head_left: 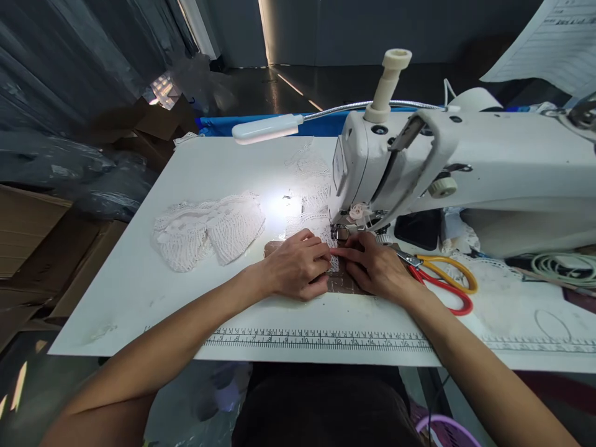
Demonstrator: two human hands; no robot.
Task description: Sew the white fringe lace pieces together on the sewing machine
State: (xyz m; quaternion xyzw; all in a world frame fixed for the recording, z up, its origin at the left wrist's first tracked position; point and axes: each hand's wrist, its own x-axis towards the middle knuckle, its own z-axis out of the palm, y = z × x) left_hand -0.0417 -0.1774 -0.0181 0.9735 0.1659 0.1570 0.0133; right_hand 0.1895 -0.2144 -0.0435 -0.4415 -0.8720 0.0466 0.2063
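White lace fabric (333, 259) lies under the needle area of a white sewing machine (358, 167). My left hand (300, 266) is closed at the left edge of this lace, its fingers curled and pressed down. From the other side my right hand (375, 264) pinches at the lace, its index finger reaching toward the left fingertips. Both hands rest over a brown plate (349, 284) on the table. More lace trails behind the presser foot (341, 233). What sits between the fingertips is mostly hidden.
Finished-looking lace pieces (209, 226) lie at left on the white table (177, 310). Scissors with red and yellow handles (449, 282) sit beside my right wrist. A lit lamp (267, 129) hangs above. A printed ruler (302, 339) runs along the front edge. Cardboard boxes (51, 248) stand left.
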